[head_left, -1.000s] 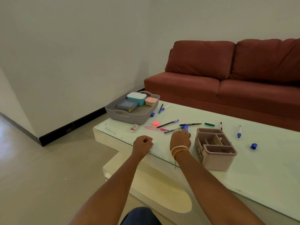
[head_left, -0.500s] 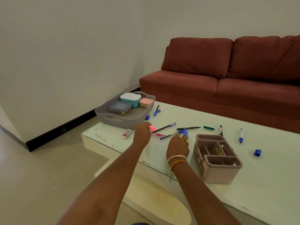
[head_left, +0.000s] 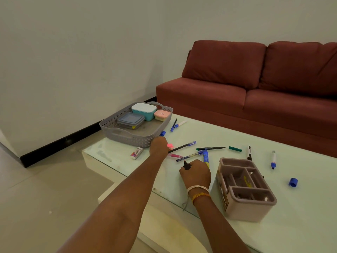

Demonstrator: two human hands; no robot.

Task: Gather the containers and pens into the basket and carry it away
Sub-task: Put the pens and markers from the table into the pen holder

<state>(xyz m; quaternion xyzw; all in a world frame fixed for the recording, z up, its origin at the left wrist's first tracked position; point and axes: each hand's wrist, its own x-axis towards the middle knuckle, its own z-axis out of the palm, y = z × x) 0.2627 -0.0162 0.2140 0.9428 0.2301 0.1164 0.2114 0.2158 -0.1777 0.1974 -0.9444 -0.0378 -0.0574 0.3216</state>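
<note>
Gathering pens: right hand (head_left: 196, 173) curled around a dark marker (head_left: 186, 165), left hand (head_left: 159, 146) closing over a pink highlighter (head_left: 171, 146) on the counter (head_left: 300, 207); grey basket (head_left: 135, 138) at eleven o'clock, holding three containers (head_left: 144, 111), near enough to drop pens in.

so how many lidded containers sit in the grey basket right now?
3, all at the far end of the grey perforated plastic basket: teal white-lidded box, small pink box beside it, flat grey-blue box nearer. None seems hidden.

Showing soft, even indoor light, moderately bright, with no hard glare. Casting only faint shadows beneath the basket (head_left: 135, 137) and organizer (head_left: 244, 207). Bending straight lines slightly toward the edges. Blurring the nearest forearms somewhat; keeping the sofa (head_left: 255, 92) reasonably sharp.
</note>
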